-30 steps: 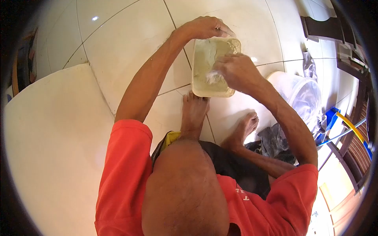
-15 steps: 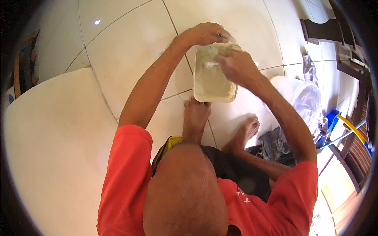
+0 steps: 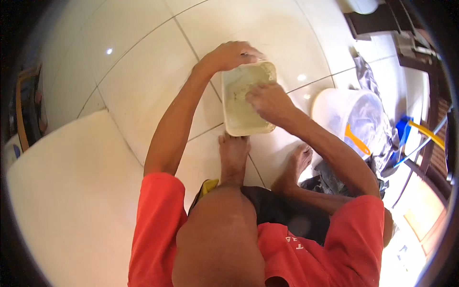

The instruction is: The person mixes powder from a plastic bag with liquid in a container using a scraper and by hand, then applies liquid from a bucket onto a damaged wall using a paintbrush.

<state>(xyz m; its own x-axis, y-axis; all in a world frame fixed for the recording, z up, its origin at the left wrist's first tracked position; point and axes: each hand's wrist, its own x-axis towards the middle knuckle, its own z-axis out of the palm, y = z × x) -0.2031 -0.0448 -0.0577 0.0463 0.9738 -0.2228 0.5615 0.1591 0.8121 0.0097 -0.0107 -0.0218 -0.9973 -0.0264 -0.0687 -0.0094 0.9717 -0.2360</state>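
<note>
A pale rectangular tub point(image 3: 227, 110) with a greenish-white coating inside stands on the tiled floor by my feet. My left hand point(image 3: 234, 55) is closed on its far rim, with the fingertips near the upper right corner. Over the tub's right side, my right hand point(image 3: 270, 101) is closed, its fingers bent down inside; what they hold, if anything, is hidden and slightly blurred.
To the right stands a translucent bucket point(image 3: 325, 106) with an orange-handled tool point(image 3: 356, 139) at it. Dark plastic point(image 3: 330, 178) lies by my right foot. Beyond are a blue and yellow item point(image 3: 425, 133) and dark furniture point(image 3: 370, 23). A pale raised surface point(image 3: 71, 191) is at left.
The tub and both hands appear lower and further left in the view. My right hand has moved about inside the tub. The orange-handled tool now shows at the bucket.
</note>
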